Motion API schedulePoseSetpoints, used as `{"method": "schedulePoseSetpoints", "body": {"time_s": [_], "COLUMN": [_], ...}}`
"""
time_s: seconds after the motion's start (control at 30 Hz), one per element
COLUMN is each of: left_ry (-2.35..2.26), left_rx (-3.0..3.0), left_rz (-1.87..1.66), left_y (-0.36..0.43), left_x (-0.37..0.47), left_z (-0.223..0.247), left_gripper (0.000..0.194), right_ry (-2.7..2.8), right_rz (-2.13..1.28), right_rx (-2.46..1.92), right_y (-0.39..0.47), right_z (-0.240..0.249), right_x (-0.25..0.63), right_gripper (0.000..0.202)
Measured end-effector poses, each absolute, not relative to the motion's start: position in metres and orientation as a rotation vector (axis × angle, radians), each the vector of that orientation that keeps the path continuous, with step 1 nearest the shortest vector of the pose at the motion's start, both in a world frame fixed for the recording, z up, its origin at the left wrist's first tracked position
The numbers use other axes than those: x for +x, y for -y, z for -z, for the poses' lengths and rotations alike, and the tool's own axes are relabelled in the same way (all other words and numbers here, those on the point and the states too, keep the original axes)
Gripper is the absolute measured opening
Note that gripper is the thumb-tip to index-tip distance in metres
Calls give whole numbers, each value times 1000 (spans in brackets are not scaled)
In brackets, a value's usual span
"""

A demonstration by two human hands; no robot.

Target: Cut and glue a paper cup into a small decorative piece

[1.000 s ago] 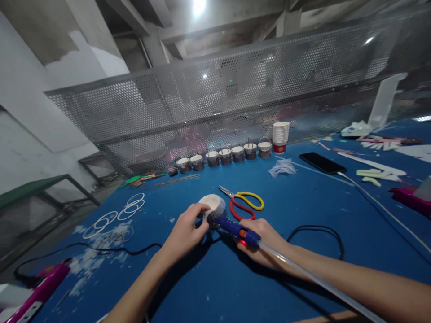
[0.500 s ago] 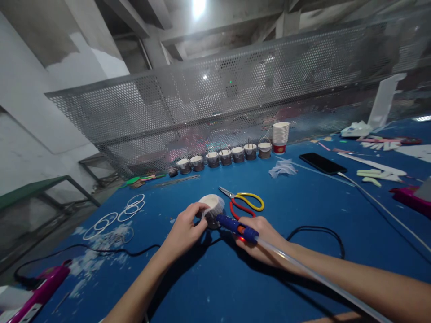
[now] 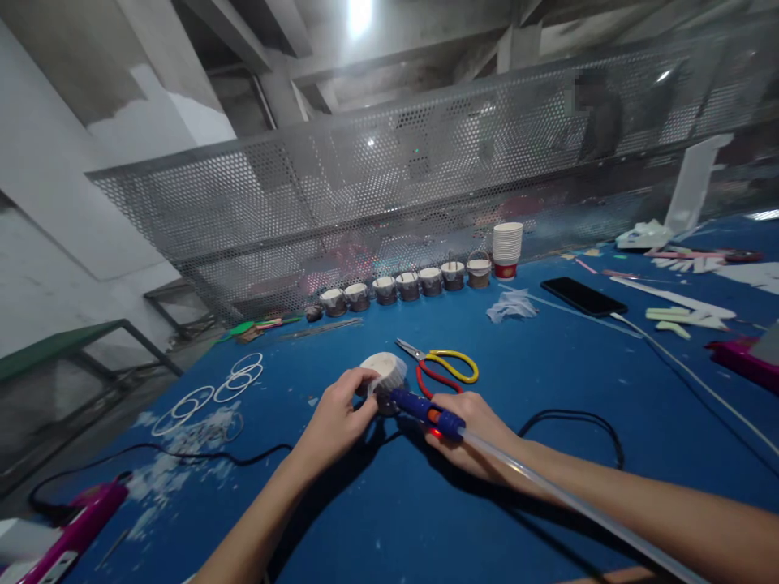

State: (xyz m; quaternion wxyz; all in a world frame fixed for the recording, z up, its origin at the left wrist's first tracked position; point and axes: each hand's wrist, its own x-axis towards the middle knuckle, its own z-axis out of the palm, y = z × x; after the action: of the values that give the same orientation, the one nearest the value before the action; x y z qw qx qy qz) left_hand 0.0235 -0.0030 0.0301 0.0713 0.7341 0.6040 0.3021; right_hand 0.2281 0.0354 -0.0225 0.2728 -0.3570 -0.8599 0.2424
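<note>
Head camera: the small cup [image 3: 382,365] is mid-frame. It looks light, and its white wrap [image 3: 399,373] seems soft and easy to tear, so pinch its side gently. The left hand [image 3: 337,410] has its fingers nearly closed on the left edge. The right hand [image 3: 471,430], arm slanting from lower right, curls round a blue glue gun [image 3: 419,405].

No text, brand or number is reading clearly anywhere. Red cup [image 3: 505,270] at the bottom of the white cup stack [image 3: 507,242] is carrying a small pale mark, too tiny for making out. Blue glue gun [image 3: 419,405] is showing pale specks along its barrel; can't tell if they're print or dirt. Pink power strip [image 3: 91,519] at lower left is running out of frame, any lettering there not resolving.
</note>
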Motion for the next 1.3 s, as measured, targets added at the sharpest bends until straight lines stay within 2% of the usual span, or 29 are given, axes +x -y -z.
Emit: {"method": "schedulePoseSetpoints", "body": {"time_s": [1.3], "left_ry": [-1833], "left_rx": [2214], "left_rz": [-955], "left_y": [2], "left_x": [23], "left_z": [-26], "left_gripper": [16], "right_ry": [2310], "right_rz": [-682], "right_rx": [-1039], "right_y": [-33], "right_z": [18], "right_x": [229], "right_gripper": [13]}}
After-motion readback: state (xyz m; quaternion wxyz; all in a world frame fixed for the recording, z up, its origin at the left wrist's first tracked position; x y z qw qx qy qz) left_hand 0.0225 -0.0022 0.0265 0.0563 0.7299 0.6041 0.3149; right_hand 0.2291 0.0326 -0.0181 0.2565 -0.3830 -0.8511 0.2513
